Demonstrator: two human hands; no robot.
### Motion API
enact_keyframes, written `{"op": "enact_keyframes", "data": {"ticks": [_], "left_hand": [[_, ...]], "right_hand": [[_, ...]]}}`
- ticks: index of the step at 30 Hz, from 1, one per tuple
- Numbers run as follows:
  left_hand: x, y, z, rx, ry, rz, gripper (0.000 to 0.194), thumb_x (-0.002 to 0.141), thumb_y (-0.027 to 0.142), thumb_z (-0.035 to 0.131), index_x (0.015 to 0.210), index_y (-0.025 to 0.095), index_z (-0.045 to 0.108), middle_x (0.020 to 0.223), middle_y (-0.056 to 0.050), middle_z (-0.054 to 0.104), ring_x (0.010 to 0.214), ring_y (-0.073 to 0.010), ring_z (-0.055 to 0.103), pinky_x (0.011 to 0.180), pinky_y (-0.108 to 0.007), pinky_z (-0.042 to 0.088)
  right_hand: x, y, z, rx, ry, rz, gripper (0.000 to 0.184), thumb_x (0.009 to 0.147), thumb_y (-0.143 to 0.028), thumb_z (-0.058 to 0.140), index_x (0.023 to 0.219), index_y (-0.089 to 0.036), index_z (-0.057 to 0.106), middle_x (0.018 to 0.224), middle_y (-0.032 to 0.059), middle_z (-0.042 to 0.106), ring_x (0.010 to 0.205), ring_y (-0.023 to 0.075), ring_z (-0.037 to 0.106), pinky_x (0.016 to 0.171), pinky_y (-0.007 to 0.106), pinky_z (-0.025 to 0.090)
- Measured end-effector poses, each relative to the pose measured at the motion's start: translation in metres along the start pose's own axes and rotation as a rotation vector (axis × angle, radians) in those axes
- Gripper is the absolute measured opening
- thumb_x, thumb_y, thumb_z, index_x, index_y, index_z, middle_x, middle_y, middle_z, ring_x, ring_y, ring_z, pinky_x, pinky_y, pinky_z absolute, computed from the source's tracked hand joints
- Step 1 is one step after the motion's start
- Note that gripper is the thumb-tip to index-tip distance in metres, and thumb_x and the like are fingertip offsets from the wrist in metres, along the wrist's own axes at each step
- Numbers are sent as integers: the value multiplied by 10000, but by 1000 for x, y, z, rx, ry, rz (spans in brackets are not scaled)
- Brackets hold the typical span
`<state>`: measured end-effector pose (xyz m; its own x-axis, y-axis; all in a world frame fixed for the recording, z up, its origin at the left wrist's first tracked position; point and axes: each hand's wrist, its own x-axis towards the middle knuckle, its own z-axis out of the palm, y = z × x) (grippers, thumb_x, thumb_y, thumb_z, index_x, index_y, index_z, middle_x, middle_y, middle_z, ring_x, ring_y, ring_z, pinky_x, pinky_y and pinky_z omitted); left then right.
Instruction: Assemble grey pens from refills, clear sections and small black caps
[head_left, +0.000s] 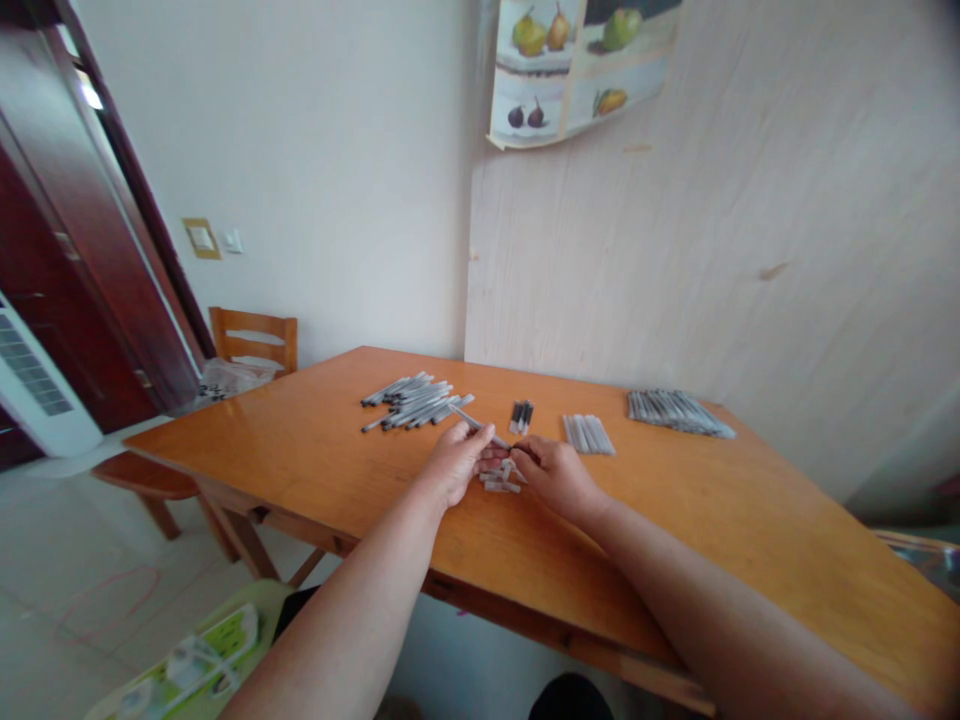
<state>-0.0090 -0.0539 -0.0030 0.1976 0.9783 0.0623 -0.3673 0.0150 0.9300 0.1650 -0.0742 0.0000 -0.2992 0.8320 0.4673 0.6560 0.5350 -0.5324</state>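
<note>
Pen (466, 415) slants above the counter (300, 425), the left hand (455, 465) gripping it and the right hand (553, 474) pinching its near end; small clear pieces (501, 487) lie below, a pen pile (420, 402) farther left

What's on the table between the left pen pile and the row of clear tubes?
A small group of short black-and-pale pieces, as the head view shows.
</note>
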Motion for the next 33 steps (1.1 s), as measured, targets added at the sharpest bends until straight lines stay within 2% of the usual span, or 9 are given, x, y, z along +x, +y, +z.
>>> {"op": "enact_keyframes", "data": {"ticks": [18, 25, 30, 33], "left_hand": [[0, 0, 1, -16, 23, -45, 246, 805, 310, 715, 845, 157, 527, 762, -82, 707, 670, -167, 695, 589, -235, 538], [0, 1, 0, -31, 30, -43, 242, 808, 306, 712, 853, 158, 525, 741, -72, 701, 663, -165, 696, 587, -231, 537], [0, 2, 1, -27, 38, -51, 233, 812, 300, 707, 849, 157, 527, 751, -77, 706, 675, -167, 703, 595, -229, 540], [0, 2, 1, -30, 49, -51, 233, 809, 300, 711, 849, 154, 534, 742, -76, 705, 664, -164, 700, 586, -225, 539]], "right_hand": [[-1, -3, -2, -103, 50, 22, 84, 847, -265, 564, 816, -200, 608, 755, 20, 639, 660, 135, 553, 603, 232, 356], [0, -1, 0, -13, 61, -14, 111, 861, -279, 566, 842, -189, 628, 726, 15, 628, 634, 128, 544, 582, 226, 357], [0, -2, 0, 3, 19, -34, 207, 906, -248, 494, 764, -185, 631, 690, 18, 638, 634, 130, 562, 590, 232, 360], [0, -2, -1, -11, 27, -5, 163, 884, -241, 522, 793, -189, 646, 725, 23, 663, 658, 136, 581, 602, 233, 373]]}}
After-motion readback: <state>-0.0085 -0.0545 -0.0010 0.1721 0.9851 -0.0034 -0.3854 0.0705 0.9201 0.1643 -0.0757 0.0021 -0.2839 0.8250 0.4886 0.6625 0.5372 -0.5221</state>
